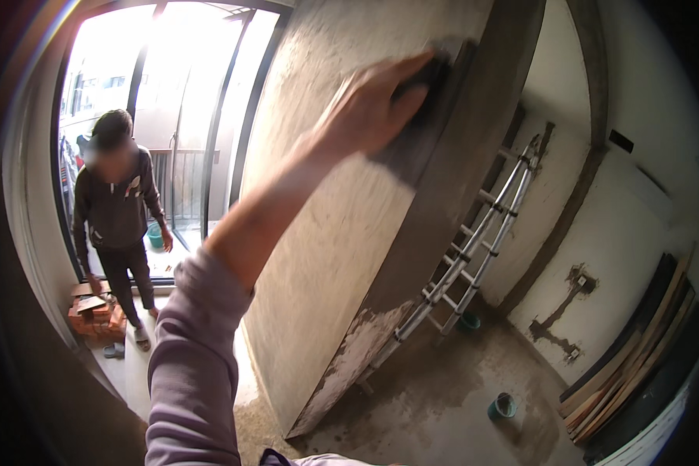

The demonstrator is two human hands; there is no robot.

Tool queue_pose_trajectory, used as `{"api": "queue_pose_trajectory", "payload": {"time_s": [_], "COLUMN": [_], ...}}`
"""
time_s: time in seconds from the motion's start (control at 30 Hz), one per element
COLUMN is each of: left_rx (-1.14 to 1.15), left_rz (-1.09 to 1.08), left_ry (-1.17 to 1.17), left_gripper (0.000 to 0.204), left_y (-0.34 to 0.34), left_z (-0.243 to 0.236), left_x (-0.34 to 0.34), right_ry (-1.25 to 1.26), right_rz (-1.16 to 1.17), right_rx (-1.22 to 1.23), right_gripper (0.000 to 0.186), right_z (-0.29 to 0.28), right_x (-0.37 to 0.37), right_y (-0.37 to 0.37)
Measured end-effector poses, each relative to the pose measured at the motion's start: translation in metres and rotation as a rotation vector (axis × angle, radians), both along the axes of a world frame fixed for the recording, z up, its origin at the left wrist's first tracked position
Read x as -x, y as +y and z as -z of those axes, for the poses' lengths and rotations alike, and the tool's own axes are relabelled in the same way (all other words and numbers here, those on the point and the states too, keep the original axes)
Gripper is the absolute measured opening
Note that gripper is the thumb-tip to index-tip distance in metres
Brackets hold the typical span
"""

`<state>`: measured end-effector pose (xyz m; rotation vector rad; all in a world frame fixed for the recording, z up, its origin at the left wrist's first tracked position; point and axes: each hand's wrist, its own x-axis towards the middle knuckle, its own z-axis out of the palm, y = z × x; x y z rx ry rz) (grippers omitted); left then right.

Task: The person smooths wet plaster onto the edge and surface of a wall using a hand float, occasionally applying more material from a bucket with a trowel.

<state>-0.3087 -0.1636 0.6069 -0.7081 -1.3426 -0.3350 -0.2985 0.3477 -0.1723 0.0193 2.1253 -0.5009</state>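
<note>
Facing a tall, beige-grey plastered wall (318, 311). Gripping a dark, flat hand tool (436, 81) in the curled left hand (361, 113), near the wall's corner; showing no right hand. Showing a smooth, dark grey strip (435, 213) below the hand, judging it mostly coated; apparently leaving a rough, pinkish patch (357, 338) uncovered farther below. Seeing a silver metal ladder (483, 245) below right.
</note>
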Motion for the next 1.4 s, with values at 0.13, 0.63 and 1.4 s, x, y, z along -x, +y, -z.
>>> {"api": "queue_pose_trajectory", "payload": {"time_s": [0.13,0.63,1.4], "left_rx": [-0.116,-0.46,-0.768], "left_rz": [-0.123,-0.133,-0.138], "left_ry": [-0.104,-0.697,-1.076], "left_gripper": [0.051,0.054,0.055], "left_y": [-0.016,-0.076,-0.015], "left_z": [-0.06,0.4,0.481], "left_x": [-0.011,-0.002,-0.013], "right_ry": [0.018,-0.023,-0.231], "right_rz": [0.008,-0.052,-0.087], "right_rx": [0.022,0.035,-0.022], "right_gripper": [0.039,0.031,0.022], "right_z": [-0.008,-0.037,-0.084], "right_x": [0.009,0.029,-0.044], "right_y": [-0.016,-0.063,0.025]}}
